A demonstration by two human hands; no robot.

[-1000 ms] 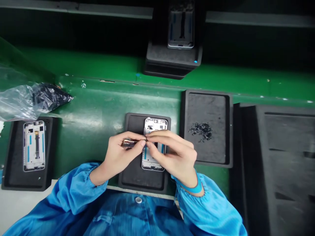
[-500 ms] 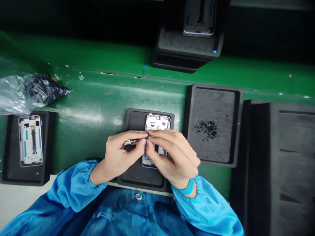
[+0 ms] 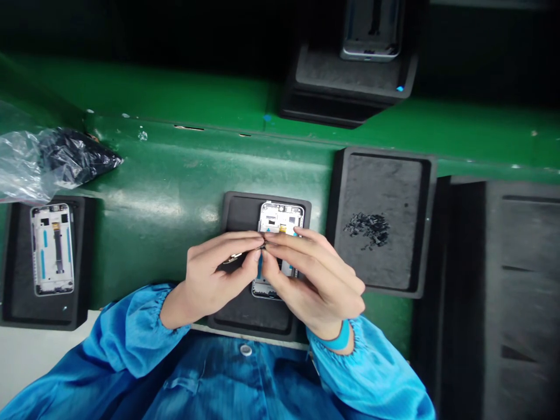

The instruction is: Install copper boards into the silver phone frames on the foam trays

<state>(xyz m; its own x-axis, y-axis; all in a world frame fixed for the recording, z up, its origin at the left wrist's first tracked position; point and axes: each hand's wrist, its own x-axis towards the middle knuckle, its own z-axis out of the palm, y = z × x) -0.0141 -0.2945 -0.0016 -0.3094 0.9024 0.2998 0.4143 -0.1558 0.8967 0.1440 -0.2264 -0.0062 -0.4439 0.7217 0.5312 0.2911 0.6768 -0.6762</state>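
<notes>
L hand (image 3: 221, 265): grip closed on sm. part (image 3: 233, 258). R hand (image 3: 318, 277) adj. over phone (image 3: 265, 287), grip unclear. Step: prob. 2-handed part work; next needs steady pinch.

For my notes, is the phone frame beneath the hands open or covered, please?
The phone frame is open: its pale interior and blue strips show around the hands, which hide its middle.

Hands (image 3: 214, 271) together above a pale phone frame (image 3: 282, 217) — small metallic part (image 3: 233, 258) in the left, black tray (image 3: 247, 318) beneath.
</notes>
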